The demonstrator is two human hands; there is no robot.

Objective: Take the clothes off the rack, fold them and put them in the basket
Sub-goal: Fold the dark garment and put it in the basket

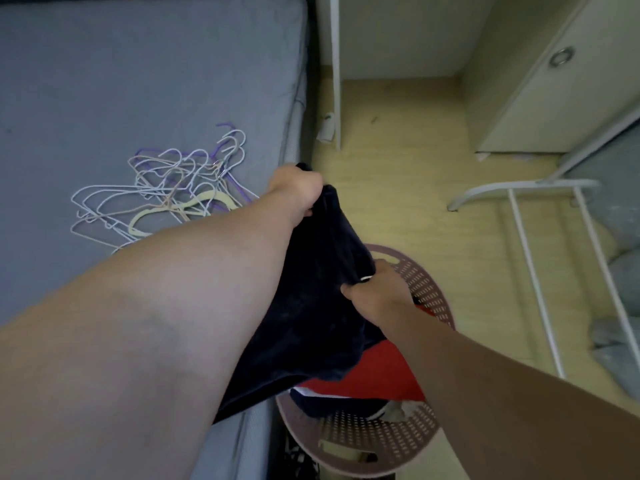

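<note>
Leftmost, loose hangers (162, 188) lie on the grey bed (104, 81). Next, the left hand (298, 190) grips a dark navy garment (311, 306) by its upper edge, while the right hand (375, 292) pinches its other side above the pink perforated basket (429, 289), which holds red cloth (377, 372). Rightmost stands the white rack (530, 251).

Round perforated mauve plastic basket (429, 289): holds red folded garment (381, 372). Left of it, grey-sheeted bed (138, 81) bearing heap of pastel wire hangers (162, 188). Right, white tubular drying rack (527, 258). Above its left rim, dark navy cloth garment (311, 306).
</note>
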